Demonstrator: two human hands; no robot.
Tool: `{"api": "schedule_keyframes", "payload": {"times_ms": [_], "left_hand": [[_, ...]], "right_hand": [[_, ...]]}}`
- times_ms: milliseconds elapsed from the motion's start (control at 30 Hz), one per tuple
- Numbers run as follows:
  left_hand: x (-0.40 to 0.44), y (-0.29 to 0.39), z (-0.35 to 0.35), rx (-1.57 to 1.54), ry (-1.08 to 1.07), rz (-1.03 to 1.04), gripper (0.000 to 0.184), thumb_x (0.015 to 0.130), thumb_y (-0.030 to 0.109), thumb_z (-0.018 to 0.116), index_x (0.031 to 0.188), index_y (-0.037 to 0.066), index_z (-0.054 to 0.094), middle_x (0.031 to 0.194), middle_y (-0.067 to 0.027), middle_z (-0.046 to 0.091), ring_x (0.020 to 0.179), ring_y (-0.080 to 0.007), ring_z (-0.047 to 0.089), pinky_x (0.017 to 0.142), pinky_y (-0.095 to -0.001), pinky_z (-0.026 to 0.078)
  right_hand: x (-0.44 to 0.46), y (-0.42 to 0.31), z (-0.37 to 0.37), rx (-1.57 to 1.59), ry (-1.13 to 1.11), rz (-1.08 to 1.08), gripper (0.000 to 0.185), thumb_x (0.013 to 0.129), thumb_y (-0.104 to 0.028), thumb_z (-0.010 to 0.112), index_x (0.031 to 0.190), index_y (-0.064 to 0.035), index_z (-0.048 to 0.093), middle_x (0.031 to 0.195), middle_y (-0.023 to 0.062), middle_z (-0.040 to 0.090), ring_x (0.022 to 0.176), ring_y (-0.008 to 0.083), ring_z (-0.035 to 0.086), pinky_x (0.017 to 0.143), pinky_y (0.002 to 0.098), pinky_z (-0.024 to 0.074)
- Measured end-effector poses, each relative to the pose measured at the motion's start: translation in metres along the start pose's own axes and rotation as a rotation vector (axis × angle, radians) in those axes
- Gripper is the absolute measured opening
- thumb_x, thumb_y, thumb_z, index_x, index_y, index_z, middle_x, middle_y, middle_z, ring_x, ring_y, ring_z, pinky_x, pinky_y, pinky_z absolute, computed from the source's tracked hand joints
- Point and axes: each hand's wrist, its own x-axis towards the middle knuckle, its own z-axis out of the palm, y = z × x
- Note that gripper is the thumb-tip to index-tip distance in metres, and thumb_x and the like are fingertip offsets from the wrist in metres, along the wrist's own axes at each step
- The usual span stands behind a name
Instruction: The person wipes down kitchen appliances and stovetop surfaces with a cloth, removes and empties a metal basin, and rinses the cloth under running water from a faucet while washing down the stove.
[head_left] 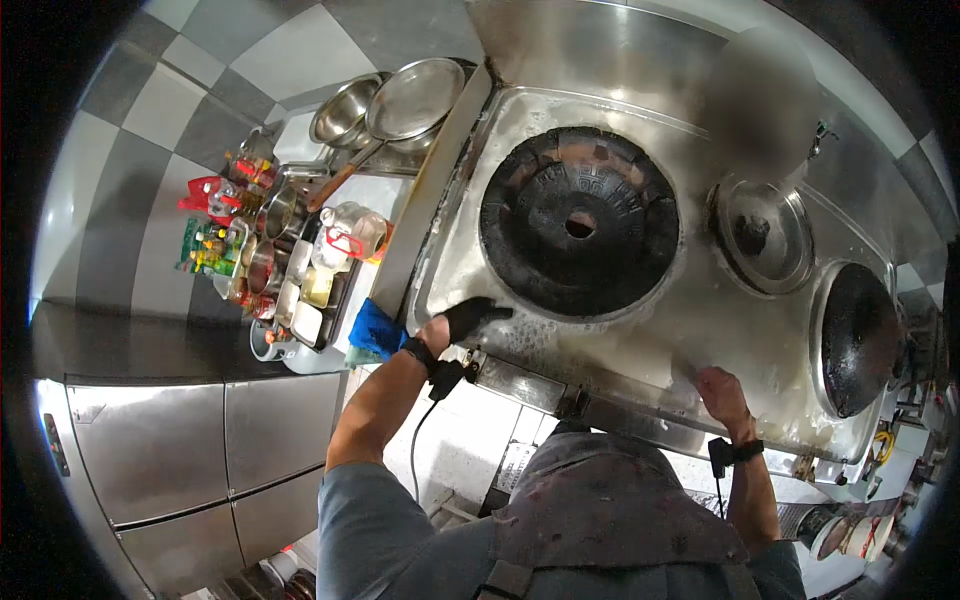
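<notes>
My left hand [472, 318], dark as if gloved, lies at the front left of the wet steel stove top [610, 350]. Its fingers stretch toward the large black burner ring [580, 222], apart from it. At the front edge, further right, my right hand [722, 395] is bare and closed. A blurred greyish shape [686, 366] shows at its fingers, too unclear to name. Foam and liquid spread over the metal around both hands. A black band with a cable sits on each wrist.
A blue cloth [376, 328] lies left of the stove. Beyond it stand steel bowls [345, 112], a strainer [415, 98], bottles and seasoning containers [305, 290]. Rightward are a round metal lid [765, 235] and a second black burner ring [858, 340]. A blurred patch hides part of the back.
</notes>
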Motion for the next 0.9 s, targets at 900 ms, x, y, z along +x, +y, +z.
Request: {"api": "schedule_keyframes", "payload": {"times_ms": [900], "left_hand": [[-0.002,-0.025,-0.032,-0.088,0.296,-0.052,0.035,0.096,0.033,0.062,0.121,0.01,0.07,0.111,-0.0153,0.072,0.104,-0.0336,0.068,0.089,-0.0482,0.054]], "right_hand": [[-0.018,-0.024,-0.004,0.118,0.101,-0.015,0.015,0.096,-0.018,0.061,0.098,-0.0036,0.065,0.088,0.0203,0.066,0.084,0.0425,0.063,0.072,0.0495,0.0512]]}}
